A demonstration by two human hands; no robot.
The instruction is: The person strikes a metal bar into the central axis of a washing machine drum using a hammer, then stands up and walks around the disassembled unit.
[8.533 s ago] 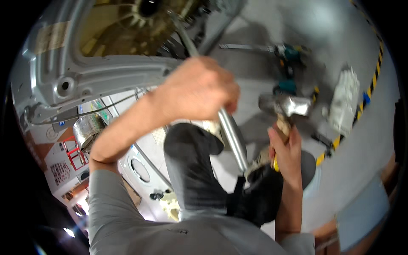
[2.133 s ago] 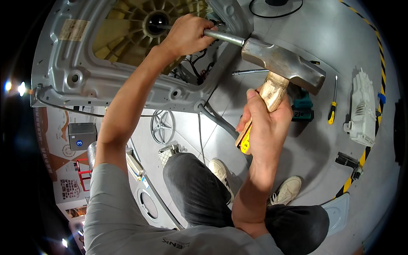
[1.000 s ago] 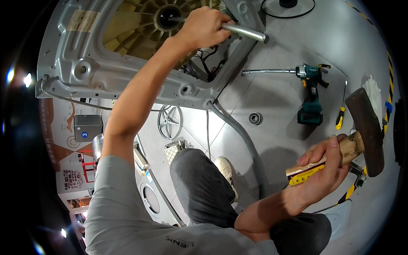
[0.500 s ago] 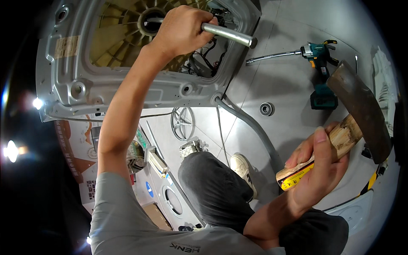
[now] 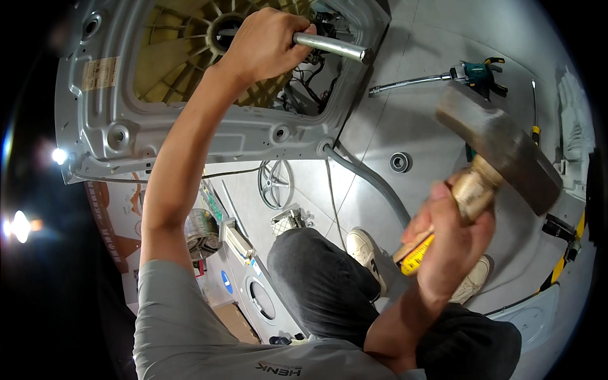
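Note:
My left hand (image 5: 269, 45) is wrapped round a metal rod (image 5: 334, 47), whose blunt end sticks out to the right. The rod's other end lies toward the round hub (image 5: 223, 33) of a yellowish ribbed plastic tub (image 5: 180, 57), but my hand hides it. Around the tub runs the grey metal frame (image 5: 209, 136) of a washing machine. Closed on a wooden handle, my right hand (image 5: 453, 237) holds up a hammer (image 5: 500, 142) with a heavy dark steel head. The hammer is slightly blurred and apart from the rod.
On the floor at right lie a green power tool (image 5: 478, 75) with a long extension, a screwdriver (image 5: 535, 114) and a ring bearing (image 5: 399, 162). A grey hose (image 5: 370, 177) hangs from the frame. A spoked pulley wheel (image 5: 275, 183) and a white panel (image 5: 259, 297) lie below.
The hammer has moved left toward the rod with my right hand. My left hand still grips the rod, whose free end has shifted slightly left and up.

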